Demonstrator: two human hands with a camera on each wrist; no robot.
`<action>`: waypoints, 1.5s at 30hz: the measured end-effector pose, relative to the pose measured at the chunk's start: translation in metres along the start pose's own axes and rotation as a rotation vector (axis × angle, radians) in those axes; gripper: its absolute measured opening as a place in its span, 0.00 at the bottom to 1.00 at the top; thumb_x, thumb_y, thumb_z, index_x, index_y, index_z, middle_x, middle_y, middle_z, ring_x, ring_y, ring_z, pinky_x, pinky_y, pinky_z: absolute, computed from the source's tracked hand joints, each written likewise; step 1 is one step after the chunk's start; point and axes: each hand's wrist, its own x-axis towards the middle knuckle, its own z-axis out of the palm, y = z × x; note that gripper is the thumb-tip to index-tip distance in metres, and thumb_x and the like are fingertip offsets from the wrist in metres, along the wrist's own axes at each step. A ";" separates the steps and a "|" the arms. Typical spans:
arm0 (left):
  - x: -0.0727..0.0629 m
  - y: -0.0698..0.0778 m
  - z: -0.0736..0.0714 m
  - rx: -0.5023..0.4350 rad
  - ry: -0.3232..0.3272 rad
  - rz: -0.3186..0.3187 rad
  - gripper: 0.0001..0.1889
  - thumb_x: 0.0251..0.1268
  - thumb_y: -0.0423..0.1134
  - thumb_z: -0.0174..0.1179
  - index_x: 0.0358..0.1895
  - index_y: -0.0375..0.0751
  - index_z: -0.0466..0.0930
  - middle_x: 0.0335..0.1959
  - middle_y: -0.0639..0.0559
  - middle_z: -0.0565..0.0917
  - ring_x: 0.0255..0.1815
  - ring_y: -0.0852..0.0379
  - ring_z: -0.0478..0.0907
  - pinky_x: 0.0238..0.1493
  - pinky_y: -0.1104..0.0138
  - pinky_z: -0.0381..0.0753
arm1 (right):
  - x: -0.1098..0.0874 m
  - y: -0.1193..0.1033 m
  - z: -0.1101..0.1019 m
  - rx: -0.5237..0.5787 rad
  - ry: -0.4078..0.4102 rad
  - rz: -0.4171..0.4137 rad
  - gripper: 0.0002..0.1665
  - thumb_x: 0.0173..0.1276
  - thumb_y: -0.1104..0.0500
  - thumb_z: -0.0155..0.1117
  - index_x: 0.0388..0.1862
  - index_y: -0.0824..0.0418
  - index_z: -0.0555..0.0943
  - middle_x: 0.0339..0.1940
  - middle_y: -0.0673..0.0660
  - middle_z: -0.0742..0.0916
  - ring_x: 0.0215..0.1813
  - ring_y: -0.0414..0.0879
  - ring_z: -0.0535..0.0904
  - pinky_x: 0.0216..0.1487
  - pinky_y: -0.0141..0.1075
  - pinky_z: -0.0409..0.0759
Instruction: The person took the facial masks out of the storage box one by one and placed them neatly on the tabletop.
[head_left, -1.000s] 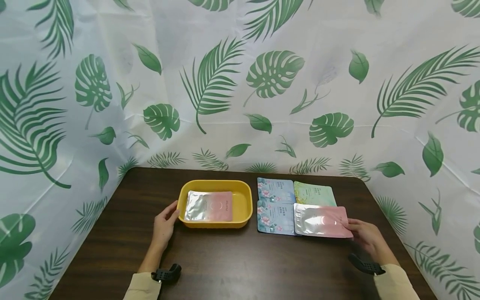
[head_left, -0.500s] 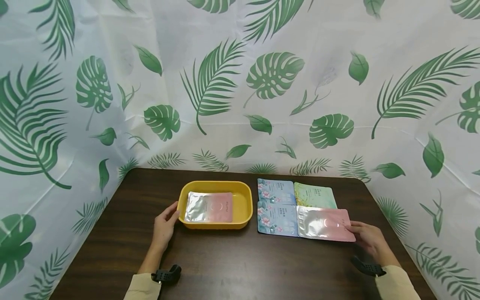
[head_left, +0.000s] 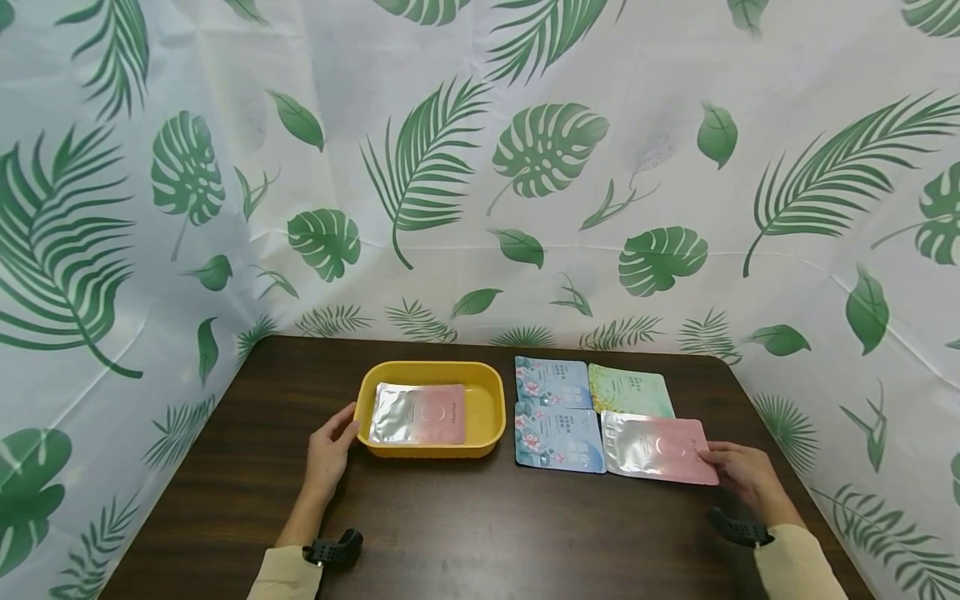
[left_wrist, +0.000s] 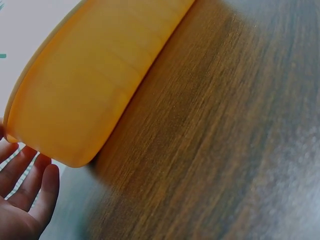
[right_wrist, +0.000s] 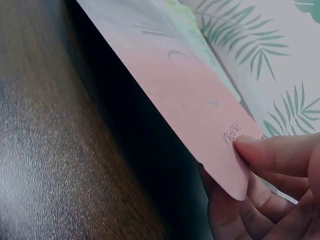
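Note:
My right hand (head_left: 746,475) pinches the right end of a pink and silver sheet-mask packet (head_left: 652,447). Seen from the right wrist, the thumb presses on the packet's printed face (right_wrist: 192,97) with the fingers underneath, and that end is tilted up off the table. At the left end of a yellow plastic tray (head_left: 491,446), my left hand (head_left: 328,446) rests its fingers against the wall. The left wrist view has these fingers (left_wrist: 49,185) loosely extended at the tray's end. Another pink and silver packet (head_left: 420,414) lies flat inside the tray.
Two blue floral packets (head_left: 551,382) lie one behind the other right of the tray. A green packet (head_left: 630,390) lies behind the held one. The dark wooden table (head_left: 480,525) backs onto a leaf-patterned sheet (head_left: 450,183).
The right hand has drawn the pink packet slightly to the right, off the edge of the nearer blue packet. The left hand and the tray have stayed put.

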 end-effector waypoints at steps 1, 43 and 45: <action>0.000 0.000 0.000 -0.002 -0.001 0.000 0.21 0.73 0.32 0.55 0.65 0.30 0.71 0.64 0.37 0.73 0.50 0.67 0.73 0.45 0.78 0.76 | 0.000 0.001 0.000 -0.009 0.005 -0.008 0.32 0.70 0.60 0.62 0.62 0.83 0.66 0.37 0.56 0.85 0.35 0.45 0.79 0.36 0.37 0.83; -0.001 -0.002 0.001 -0.027 -0.002 0.041 0.21 0.72 0.32 0.55 0.65 0.28 0.71 0.63 0.33 0.74 0.49 0.64 0.75 0.43 0.78 0.78 | -0.006 -0.033 0.025 -0.125 0.060 -0.140 0.27 0.74 0.58 0.57 0.56 0.83 0.71 0.35 0.64 0.87 0.36 0.52 0.84 0.39 0.42 0.85; -0.001 -0.001 0.001 -0.023 -0.005 0.033 0.21 0.72 0.32 0.55 0.65 0.28 0.71 0.63 0.34 0.74 0.49 0.65 0.74 0.43 0.77 0.78 | -0.007 -0.039 0.032 -0.096 0.039 -0.130 0.27 0.74 0.58 0.57 0.57 0.82 0.71 0.37 0.63 0.87 0.38 0.53 0.84 0.41 0.43 0.84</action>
